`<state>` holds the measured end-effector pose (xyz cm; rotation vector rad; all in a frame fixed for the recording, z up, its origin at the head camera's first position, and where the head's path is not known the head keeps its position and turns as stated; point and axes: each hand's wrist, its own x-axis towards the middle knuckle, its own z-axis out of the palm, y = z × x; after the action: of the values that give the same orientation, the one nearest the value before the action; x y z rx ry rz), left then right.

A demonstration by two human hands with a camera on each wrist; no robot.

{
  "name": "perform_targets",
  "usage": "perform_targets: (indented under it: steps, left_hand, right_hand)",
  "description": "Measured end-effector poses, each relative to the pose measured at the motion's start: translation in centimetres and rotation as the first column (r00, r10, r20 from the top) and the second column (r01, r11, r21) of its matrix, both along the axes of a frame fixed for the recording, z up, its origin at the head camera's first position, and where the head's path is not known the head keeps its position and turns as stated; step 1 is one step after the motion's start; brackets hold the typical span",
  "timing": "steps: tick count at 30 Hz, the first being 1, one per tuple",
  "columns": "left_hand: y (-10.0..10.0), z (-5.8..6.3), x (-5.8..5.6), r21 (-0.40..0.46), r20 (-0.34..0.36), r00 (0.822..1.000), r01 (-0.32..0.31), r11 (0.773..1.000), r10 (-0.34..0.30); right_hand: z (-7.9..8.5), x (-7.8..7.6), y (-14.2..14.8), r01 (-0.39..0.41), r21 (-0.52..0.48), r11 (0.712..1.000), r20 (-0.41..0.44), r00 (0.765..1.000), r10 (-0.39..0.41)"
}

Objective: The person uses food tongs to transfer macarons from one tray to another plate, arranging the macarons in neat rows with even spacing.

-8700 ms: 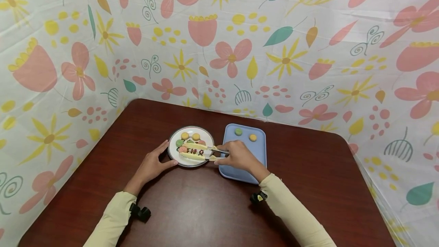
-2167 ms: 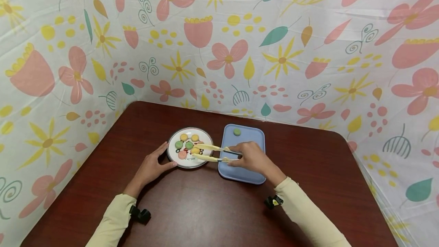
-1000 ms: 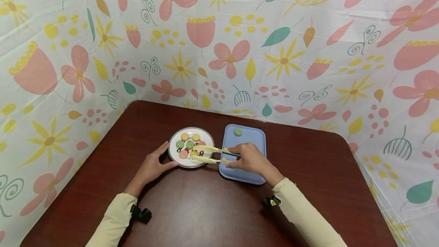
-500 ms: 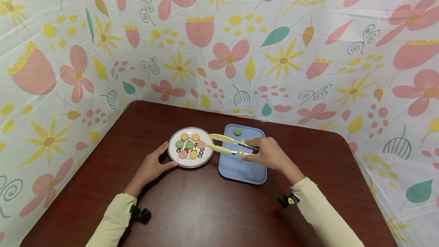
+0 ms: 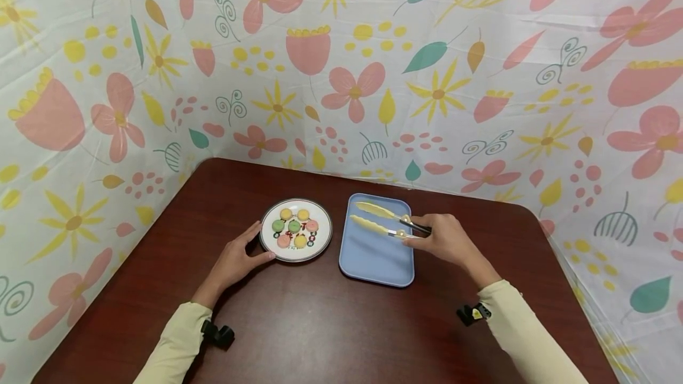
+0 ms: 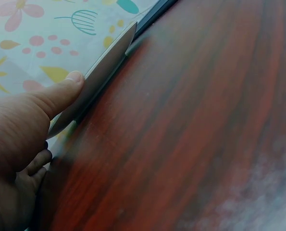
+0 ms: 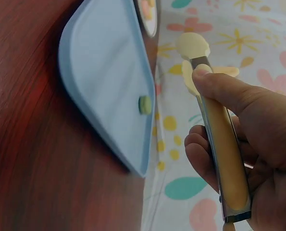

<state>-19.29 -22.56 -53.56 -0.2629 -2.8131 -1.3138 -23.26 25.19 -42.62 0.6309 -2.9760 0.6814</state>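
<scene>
A round white plate (image 5: 320, 244) with a dark rim holds several yellow, green and pink macarons (image 5: 294, 226) in rows. My left hand (image 5: 235, 259) holds the plate by its left side, thumb on the front rim and fingers along the far left; the left wrist view shows the thumb (image 6: 66, 94) against the rim. My right hand (image 5: 443, 239) grips tongs (image 5: 370, 226) with cream tips spread apart over the blue tray (image 5: 373, 262). Nothing shows between the tips. One green macaron (image 7: 145, 105) sits on the tray near its edge, hidden behind the tongs in the head view.
Plate and tray stand side by side on a dark brown table (image 5: 299, 325), with a narrow gap between them. A white cloth with printed flowers (image 5: 354, 135) hangs along the table's back and left edges.
A yellow macaron has gone from the tray to the plate's front row and the tongs have let it go. My right hand has drawn the tongs right, over the tray. My left hand stays put.
</scene>
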Motion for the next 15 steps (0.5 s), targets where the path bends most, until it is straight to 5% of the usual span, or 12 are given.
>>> perform_targets:
  steps: [15]
  left_hand:
    - [0.0,-0.1,0.0,-0.011,-0.002,1.000,-0.003,1.000,0.003]
  right_hand:
    - [-1.7,-1.5,2.3,0.065,0.034,0.997,-0.024,0.998,-0.064]
